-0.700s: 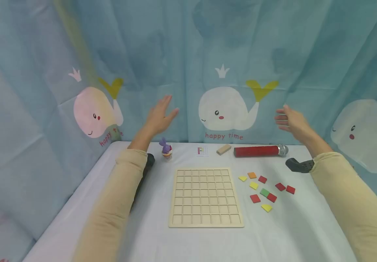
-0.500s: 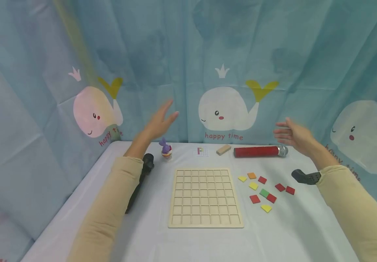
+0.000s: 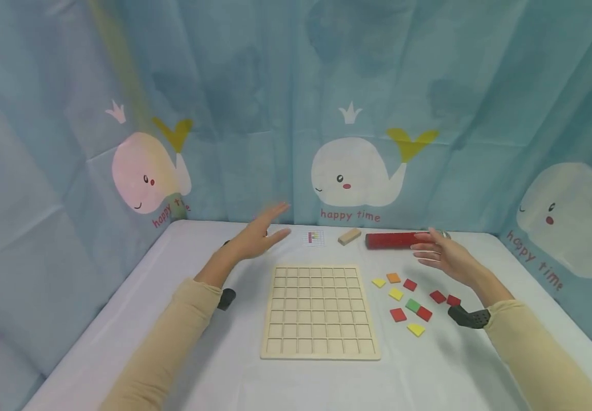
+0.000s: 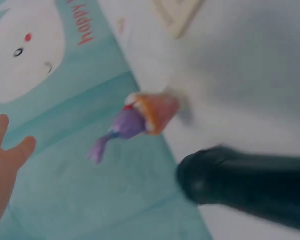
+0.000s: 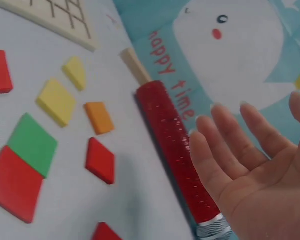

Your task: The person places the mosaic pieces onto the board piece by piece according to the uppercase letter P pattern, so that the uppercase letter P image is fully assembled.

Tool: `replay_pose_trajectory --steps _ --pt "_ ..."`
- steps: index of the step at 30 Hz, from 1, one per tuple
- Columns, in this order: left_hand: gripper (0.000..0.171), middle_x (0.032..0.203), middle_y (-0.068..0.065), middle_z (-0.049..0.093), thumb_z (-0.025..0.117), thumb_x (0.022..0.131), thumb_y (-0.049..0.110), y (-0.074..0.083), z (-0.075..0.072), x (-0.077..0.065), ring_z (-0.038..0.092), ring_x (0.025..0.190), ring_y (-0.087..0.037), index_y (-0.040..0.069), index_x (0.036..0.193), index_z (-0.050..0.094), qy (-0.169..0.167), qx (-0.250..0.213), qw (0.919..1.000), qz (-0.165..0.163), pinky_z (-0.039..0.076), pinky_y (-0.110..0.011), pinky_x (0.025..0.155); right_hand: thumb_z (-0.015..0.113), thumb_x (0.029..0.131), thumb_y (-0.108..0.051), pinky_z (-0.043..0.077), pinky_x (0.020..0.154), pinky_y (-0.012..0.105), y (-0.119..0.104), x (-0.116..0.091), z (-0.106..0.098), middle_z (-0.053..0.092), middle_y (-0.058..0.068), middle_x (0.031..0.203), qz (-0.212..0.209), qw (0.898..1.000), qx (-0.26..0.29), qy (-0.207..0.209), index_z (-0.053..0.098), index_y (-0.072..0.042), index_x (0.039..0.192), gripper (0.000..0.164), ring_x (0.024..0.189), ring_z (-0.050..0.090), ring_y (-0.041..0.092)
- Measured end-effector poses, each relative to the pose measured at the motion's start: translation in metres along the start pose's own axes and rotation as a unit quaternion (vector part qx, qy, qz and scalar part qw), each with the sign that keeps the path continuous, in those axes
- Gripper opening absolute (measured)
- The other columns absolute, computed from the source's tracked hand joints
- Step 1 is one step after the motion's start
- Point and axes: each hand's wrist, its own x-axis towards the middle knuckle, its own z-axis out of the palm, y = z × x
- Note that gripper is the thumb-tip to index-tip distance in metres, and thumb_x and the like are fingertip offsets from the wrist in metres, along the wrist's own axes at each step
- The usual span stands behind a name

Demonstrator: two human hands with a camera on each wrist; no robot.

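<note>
The person wears long beige sleeves, the left sleeve (image 3: pixel 167 348) and the right sleeve (image 3: pixel 539 354) plain and matching, in soft fabric that creases along the forearms. Each ends above the wrist in a gathered cuff with a small ruffled edge. At the right cuff sits a black wrist camera mount (image 3: pixel 467 317), curved and rounded at one end, dotted with small marks at the other. A dark rounded piece (image 3: pixel 226 299) shows beside the left cuff, its details too small to read.

Blue whale-print curtain (image 3: pixel 254 148) behind a white table (image 3: pixel 306 385)
</note>
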Motion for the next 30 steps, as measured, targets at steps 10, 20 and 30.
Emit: replay_pose_trajectory --steps 10,20,30 --pt "0.071 0.155 -0.02 0.015 0.054 0.097 0.036 -0.019 0.043 -0.025 0.016 0.141 -0.036 0.003 0.151 0.023 -0.092 0.023 0.993 -0.07 0.019 -0.054 0.109 0.041 0.102 -0.041 0.033 0.103 0.052 0.026 0.007 0.028 0.035 0.029 0.144 0.016 0.997 -0.046 -0.066 0.022 0.003 0.149 0.066 0.129 0.039 0.042" --pt "0.076 0.156 -0.018 0.014 0.053 0.095 0.048 -0.036 0.072 -0.034 0.011 0.142 -0.037 0.01 0.153 0.021 -0.183 0.054 0.9739 -0.123 0.013 -0.065 0.105 0.061 0.095 -0.023 0.046 0.092 0.045 0.031 0.016 0.054 0.054 0.018 0.131 -0.01 0.984 -0.162 -0.066 0.046 -0.004 0.138 0.05 0.111 0.057 0.03" --pt "0.08 0.156 -0.017 0.016 0.054 0.092 0.053 -0.036 0.078 -0.039 0.012 0.142 -0.035 0.01 0.152 0.023 -0.199 0.068 0.9671 -0.143 0.011 -0.065 0.105 0.069 0.085 -0.004 0.046 0.091 0.048 0.034 0.025 0.074 0.064 0.009 0.112 -0.072 0.958 -0.272 -0.057 0.064 -0.005 0.113 0.028 0.106 0.058 0.03"
